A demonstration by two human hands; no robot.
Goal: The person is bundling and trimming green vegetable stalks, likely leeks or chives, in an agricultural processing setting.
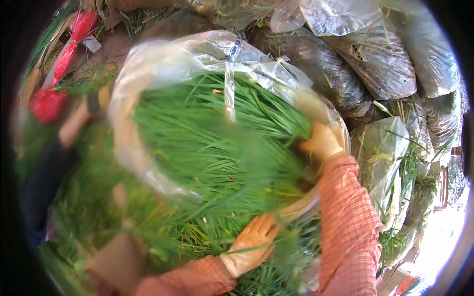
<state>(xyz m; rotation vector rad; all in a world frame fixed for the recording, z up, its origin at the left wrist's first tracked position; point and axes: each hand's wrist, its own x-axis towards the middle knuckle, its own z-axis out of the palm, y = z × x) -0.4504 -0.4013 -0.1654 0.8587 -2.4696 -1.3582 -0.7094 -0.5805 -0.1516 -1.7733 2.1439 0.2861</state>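
Observation:
A large clear plastic bag [163,56] lies wide open, filled with long green leaves [197,123]. My left hand [253,241], in a pale orange glove, rests palm down on leaves at the bag's lower edge, its fingers spread. At the bag's right side is my right hand [321,140], gloved the same way, against the leaves and near the rim. Its fingertips are blurred and partly hidden, so its grip cannot be made out. A thin plastic strip [229,89] hangs over the leaves from the far rim.
Another person's arm in a dark sleeve [47,172] reaches in from the left, blurred. Filled plastic bags [375,64] are piled at the back and right. Pink-red netting or string [64,61] hangs at the upper left. Loose leaves [94,197] cover the lower left.

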